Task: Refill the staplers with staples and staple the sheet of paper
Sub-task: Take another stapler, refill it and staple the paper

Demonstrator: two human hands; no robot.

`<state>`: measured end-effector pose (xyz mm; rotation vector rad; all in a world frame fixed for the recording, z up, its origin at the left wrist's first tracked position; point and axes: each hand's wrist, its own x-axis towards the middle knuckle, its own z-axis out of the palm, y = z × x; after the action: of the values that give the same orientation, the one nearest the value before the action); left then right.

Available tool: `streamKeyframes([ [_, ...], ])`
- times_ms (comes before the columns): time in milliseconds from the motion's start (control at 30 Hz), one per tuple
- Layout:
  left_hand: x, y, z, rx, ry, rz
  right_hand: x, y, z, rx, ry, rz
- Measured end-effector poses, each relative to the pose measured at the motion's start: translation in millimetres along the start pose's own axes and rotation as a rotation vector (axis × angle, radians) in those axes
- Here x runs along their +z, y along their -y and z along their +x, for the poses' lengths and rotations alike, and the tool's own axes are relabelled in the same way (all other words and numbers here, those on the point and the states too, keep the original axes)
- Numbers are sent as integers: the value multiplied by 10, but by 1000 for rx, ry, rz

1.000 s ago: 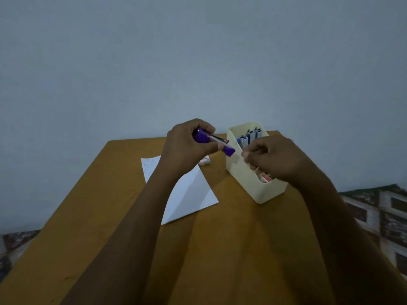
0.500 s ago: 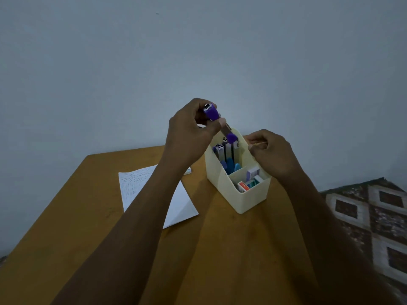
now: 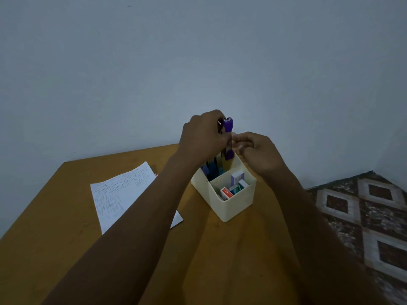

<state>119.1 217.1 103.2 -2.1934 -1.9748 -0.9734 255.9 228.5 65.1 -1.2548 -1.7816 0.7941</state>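
Observation:
My left hand (image 3: pixel 203 136) grips a purple stapler (image 3: pixel 227 126) and holds it upright over the back compartment of a cream organiser box (image 3: pixel 233 205). My right hand (image 3: pixel 257 150) is right beside it with fingertips pinched together at the stapler's side; what it pinches is too small to tell. Other staplers (image 3: pixel 209 169), blue and purple, stand in the back compartment. Small staple boxes (image 3: pixel 232 187) fill the front compartment. A written sheet of paper (image 3: pixel 119 192) lies on the table to the left, partly under my left forearm.
The wooden table (image 3: pixel 55 227) stands against a plain grey wall. A patterned floor covering (image 3: pixel 374 212) lies off the table's right edge. A small object peeks out behind the paper's far corner.
The left hand has turned the purple stapler from slanted to upright above the box. The right hand has moved in until its fingertips meet the stapler. The view has shifted slightly.

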Motion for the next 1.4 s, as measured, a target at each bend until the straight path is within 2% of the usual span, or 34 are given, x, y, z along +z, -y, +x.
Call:
streamKeyframes([
  [533,121,70,-83,-60,114,144,119,-60,-56,-9,38,6],
  [700,108,87,-95,-48,142,120,91,-27,-85,-36,0,-171],
  [867,34,119,-106,-34,166,40,86,27,-124,-20,-73,-228],
  [1167,-41,70,-173,-1,157,87,153,22,-185,12,-170,-289],
  [1400,-96,4,-213,48,202,64,52,96,-232,29,-43,-316],
])
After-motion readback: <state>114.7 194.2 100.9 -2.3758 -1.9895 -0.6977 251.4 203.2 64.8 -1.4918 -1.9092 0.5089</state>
